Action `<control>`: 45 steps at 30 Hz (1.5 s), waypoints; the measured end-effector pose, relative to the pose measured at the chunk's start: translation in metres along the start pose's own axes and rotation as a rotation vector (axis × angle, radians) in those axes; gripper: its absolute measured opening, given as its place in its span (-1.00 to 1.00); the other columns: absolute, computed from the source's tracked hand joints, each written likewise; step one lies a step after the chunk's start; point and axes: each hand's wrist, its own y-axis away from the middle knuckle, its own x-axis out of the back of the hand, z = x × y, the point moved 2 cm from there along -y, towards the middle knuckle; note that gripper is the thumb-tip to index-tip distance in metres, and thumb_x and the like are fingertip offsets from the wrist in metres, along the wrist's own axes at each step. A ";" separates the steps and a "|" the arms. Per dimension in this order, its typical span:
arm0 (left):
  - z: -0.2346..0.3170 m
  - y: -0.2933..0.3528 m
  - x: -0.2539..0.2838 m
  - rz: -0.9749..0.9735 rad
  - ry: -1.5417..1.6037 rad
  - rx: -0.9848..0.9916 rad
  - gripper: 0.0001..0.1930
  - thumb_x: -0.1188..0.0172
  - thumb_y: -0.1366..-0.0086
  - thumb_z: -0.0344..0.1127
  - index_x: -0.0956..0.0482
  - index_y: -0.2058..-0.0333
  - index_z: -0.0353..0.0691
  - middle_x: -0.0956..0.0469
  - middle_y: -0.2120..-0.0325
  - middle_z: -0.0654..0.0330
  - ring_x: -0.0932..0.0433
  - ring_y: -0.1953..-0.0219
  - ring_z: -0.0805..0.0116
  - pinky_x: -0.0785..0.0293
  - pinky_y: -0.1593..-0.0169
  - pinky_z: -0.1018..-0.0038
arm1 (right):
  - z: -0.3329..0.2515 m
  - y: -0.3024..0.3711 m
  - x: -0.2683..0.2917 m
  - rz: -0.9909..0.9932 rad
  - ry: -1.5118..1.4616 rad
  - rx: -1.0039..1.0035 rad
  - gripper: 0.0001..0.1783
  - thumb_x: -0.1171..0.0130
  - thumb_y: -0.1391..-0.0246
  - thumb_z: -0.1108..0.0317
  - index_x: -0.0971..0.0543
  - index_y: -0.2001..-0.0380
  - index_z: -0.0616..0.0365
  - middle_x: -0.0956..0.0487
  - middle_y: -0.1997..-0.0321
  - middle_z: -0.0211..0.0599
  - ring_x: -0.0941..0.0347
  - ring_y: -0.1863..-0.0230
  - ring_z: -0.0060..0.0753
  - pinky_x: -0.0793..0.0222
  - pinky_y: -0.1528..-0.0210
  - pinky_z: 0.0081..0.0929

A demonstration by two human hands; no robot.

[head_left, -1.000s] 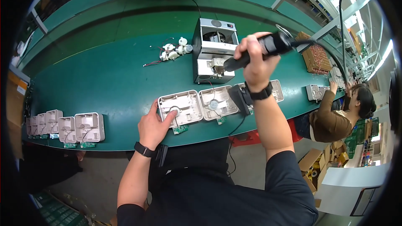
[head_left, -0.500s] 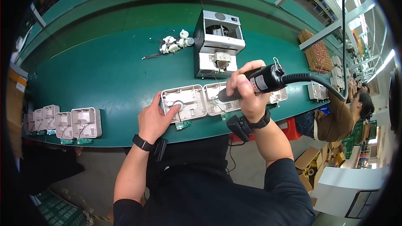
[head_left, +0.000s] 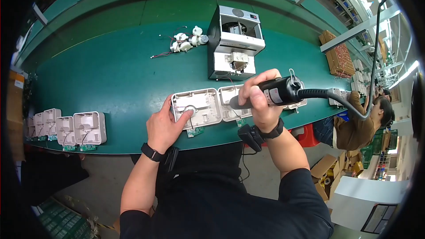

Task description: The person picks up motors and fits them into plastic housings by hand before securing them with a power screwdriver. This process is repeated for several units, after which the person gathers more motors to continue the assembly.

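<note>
A black corded electric screwdriver (head_left: 283,90) lies in my right hand (head_left: 263,102), the fingers wrapped around its body. Its front end points left, over the right half of a white plastic housing (head_left: 207,116); the tip is hard to make out there. My left hand (head_left: 164,126) grips the left side of this open housing, with the thumb inside on a small round part (head_left: 190,109). A green circuit board (head_left: 195,132) hangs by wires at the housing's near edge. Part of the right half is hidden behind my right hand.
Behind the housing stands a silver-and-black machine (head_left: 237,42). Small white motors with wires (head_left: 186,42) lie left of it. More white housings (head_left: 90,128) line the table's left edge. The screwdriver's cable (head_left: 336,95) arcs right and up. A co-worker (head_left: 361,126) sits at the right.
The whole view has shifted slightly. Both hands keep their holds, and the screwdriver stays over the right half of the housing.
</note>
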 end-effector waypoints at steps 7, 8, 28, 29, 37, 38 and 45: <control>0.003 0.001 0.002 -0.011 -0.020 0.013 -0.22 -0.38 -0.15 0.17 -0.48 -0.20 -0.26 -0.53 0.72 0.23 -0.57 0.66 0.23 -0.47 0.51 0.34 | 0.008 -0.001 0.003 0.078 -0.040 0.002 -0.73 -0.15 -0.17 0.41 -0.31 0.14 0.19 -0.50 0.48 -0.16 -0.43 0.55 -0.36 -0.48 0.42 -0.37; 0.003 0.001 0.001 -0.008 -0.027 0.013 -0.23 -0.38 -0.15 0.17 -0.49 -0.20 -0.25 -0.53 0.72 0.23 -0.57 0.66 0.23 -0.47 0.52 0.34 | 0.009 -0.001 0.002 0.078 -0.041 0.004 -0.73 -0.15 -0.17 0.41 -0.31 0.14 0.19 -0.50 0.48 -0.16 -0.43 0.55 -0.36 -0.48 0.42 -0.37; 0.005 0.002 0.002 -0.020 -0.046 0.029 -0.25 -0.38 -0.14 0.17 -0.50 -0.18 -0.20 -0.55 0.71 0.21 -0.60 0.63 0.21 -0.50 0.50 0.31 | 0.017 0.001 0.008 -0.011 0.163 0.066 -0.78 -0.11 -0.16 0.48 -0.30 0.21 0.20 -0.50 0.49 -0.16 -0.44 0.56 -0.40 -0.48 0.43 -0.40; 0.006 0.001 0.002 -0.019 -0.047 0.025 -0.25 -0.38 -0.14 0.17 -0.50 -0.18 -0.20 -0.55 0.71 0.21 -0.60 0.63 0.21 -0.50 0.50 0.31 | 0.018 0.002 0.009 0.004 0.147 0.062 -0.78 -0.12 -0.16 0.48 -0.30 0.20 0.21 -0.50 0.49 -0.16 -0.44 0.56 -0.40 -0.48 0.43 -0.40; 0.010 -0.002 -0.004 -0.034 -0.005 0.012 -0.27 -0.38 -0.15 0.16 -0.50 -0.18 -0.19 -0.58 0.67 0.19 -0.64 0.59 0.17 -0.52 0.47 0.29 | -0.011 -0.017 0.005 0.058 0.063 0.046 -0.79 -0.12 -0.19 0.44 -0.34 0.17 0.24 -0.50 0.50 -0.19 -0.44 0.57 -0.40 -0.46 0.45 -0.39; 0.014 -0.002 -0.006 -0.034 -0.012 0.006 -0.27 -0.37 -0.16 0.16 -0.50 -0.18 -0.18 -0.59 0.67 0.18 -0.64 0.58 0.16 -0.53 0.46 0.29 | -0.019 -0.023 0.009 0.093 0.020 0.094 -0.79 -0.12 -0.21 0.43 -0.35 0.17 0.24 -0.50 0.51 -0.20 -0.44 0.57 -0.40 -0.46 0.46 -0.39; 0.037 -0.013 -0.028 -0.101 -0.020 -0.022 -0.24 -0.32 -0.17 0.20 -0.46 -0.21 -0.18 -0.61 0.66 0.16 -0.67 0.53 0.10 -0.56 0.39 0.25 | -0.022 -0.085 0.022 0.177 0.010 0.214 -0.85 -0.09 -0.25 0.42 -0.39 0.19 0.22 -0.48 0.50 -0.22 -0.43 0.58 -0.38 -0.43 0.48 -0.39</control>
